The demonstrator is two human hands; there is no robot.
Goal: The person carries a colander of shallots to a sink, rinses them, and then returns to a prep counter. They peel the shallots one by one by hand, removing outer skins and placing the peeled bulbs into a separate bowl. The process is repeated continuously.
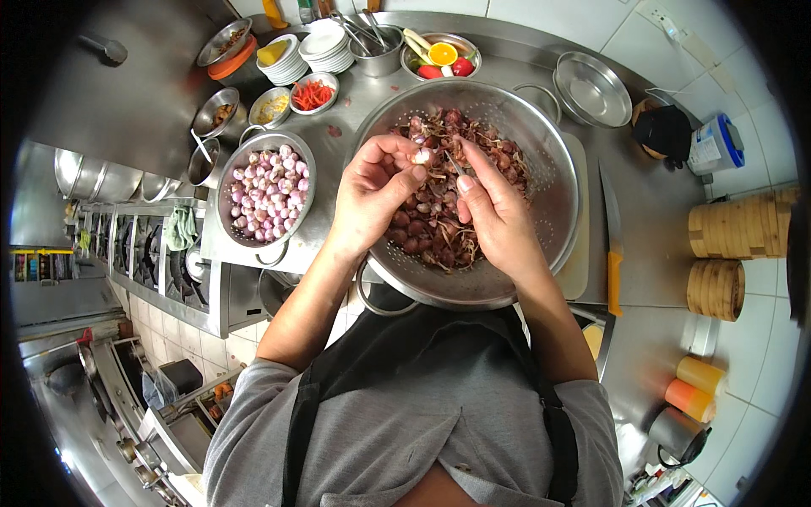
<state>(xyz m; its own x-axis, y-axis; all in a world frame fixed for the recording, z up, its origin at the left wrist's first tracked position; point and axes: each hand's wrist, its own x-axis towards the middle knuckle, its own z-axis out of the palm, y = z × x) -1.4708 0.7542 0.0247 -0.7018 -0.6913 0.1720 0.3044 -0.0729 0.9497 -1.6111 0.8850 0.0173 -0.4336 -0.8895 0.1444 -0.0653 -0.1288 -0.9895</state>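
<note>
Between the thumb and fingers of my left hand (380, 190) is a small shallot (422, 156), pale at the side facing up. My right hand (497, 206) grips a small knife (454, 164); its thin blade points toward the shallot, and most of its handle is hidden in my fingers. Both hands are over a large steel colander (548, 190). Inside it lie unpeeled shallots (405, 231) mixed with loose dry skins and roots (466, 244). To the left, a smaller colander (308, 149) holds many peeled shallots (269, 190).
A large knife with a yellow handle (614, 282) lies right of a cutting board (578, 253). Behind stand a bowl of red chilli strips (312, 96), stacked white plates (325, 47) and a bowl with a cut orange (443, 54). Bamboo steamers (716, 288) stand at right, a stove (149, 253) at left.
</note>
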